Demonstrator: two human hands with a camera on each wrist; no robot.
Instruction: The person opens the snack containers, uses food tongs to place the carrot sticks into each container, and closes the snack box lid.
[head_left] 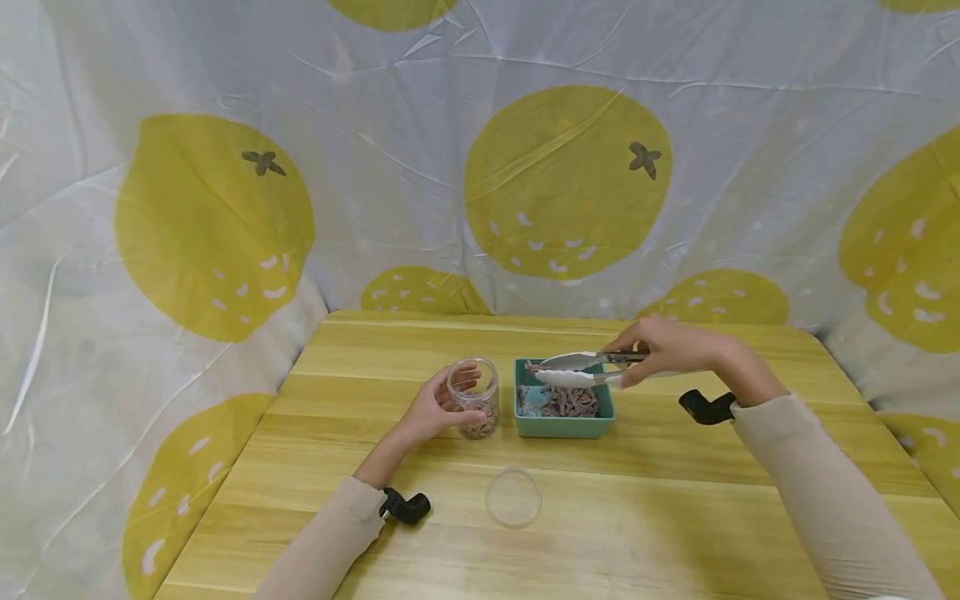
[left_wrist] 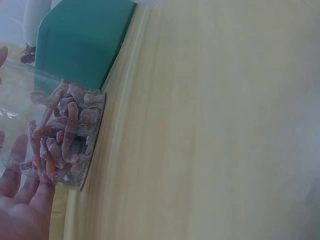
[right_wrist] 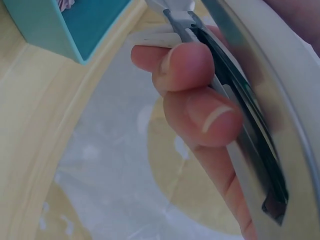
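Observation:
My left hand [head_left: 432, 406] holds a clear jar [head_left: 474, 385] upright on the table, fingers and thumb curled round its sides. Brownish, powder-dusted strips [left_wrist: 62, 132] fill the jar's lower part; they look like dried food. Right of the jar stands a teal rectangular container [head_left: 564, 427], with more such strips [head_left: 573, 402] heaped mainly on its right side. My right hand [head_left: 667, 346] grips metal tongs [head_left: 622, 358] with white tips, held over the container. A strip [head_left: 533, 366] shows at the tips of the tongs. In the right wrist view, fingers [right_wrist: 187, 67] wrap round the tong arms.
A clear round lid [head_left: 513, 497] lies on the wooden table [head_left: 615, 533] in front of the jar and container. A fabric sheet [head_left: 405, 167] printed with yellow lemons hangs behind the table and along both sides. Each wrist wears a black camera [head_left: 406, 506].

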